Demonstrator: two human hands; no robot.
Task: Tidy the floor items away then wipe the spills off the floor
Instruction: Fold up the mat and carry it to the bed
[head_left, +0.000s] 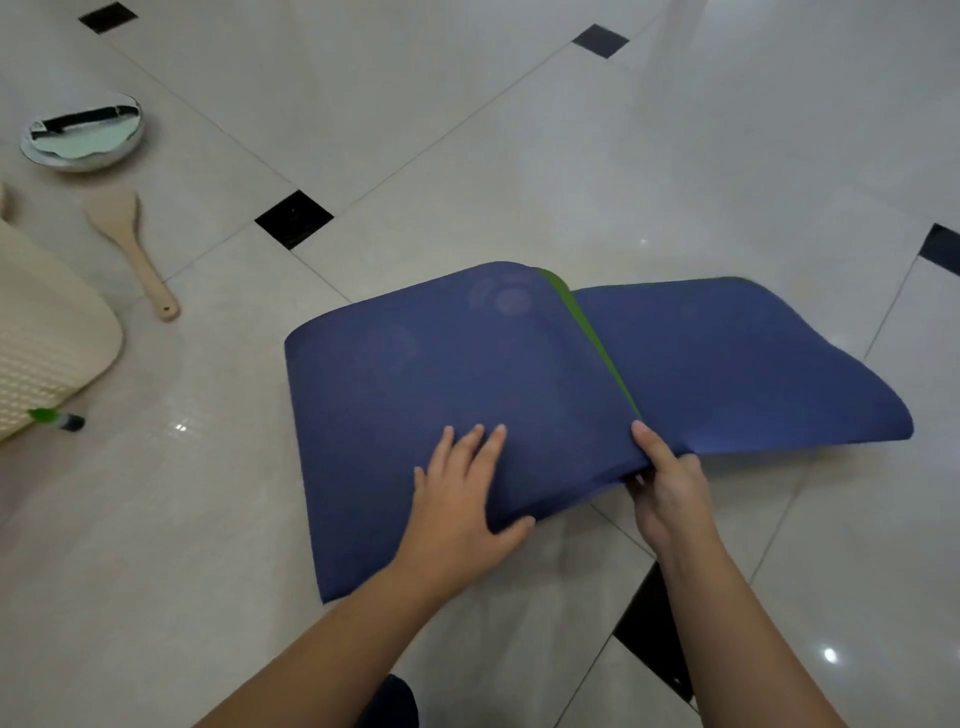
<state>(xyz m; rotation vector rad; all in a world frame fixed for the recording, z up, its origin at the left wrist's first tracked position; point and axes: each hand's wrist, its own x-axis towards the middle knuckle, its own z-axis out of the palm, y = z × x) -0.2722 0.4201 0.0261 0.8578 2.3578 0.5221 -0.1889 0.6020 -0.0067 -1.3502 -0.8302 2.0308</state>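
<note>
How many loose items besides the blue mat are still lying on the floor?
4: a round metal bowl far left, a wooden spatula below it, a cream perforated mat at the left edge, a green-capped marker beside it. More may be out of frame.

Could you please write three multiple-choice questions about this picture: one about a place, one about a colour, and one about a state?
1. Where does the wooden spatula lie?
A. On the blue mat
B. On the floor, left of the mat
C. Inside the metal bowl

2. What colour shows on the underside of the blue mat at the fold?
A. Green
B. Red
C. White

3. What is the right hand doing?
A. Resting flat on the floor
B. Holding the spatula
C. Gripping the mat's folded edge

Answers:
1. B, the spatula rests on the tiles between the metal bowl and the mat.
2. A, a green strip appears where the mat bends over.
3. C, its thumb is on top of the edge and its fingers beneath, while the left hand presses flat on the mat.
</note>
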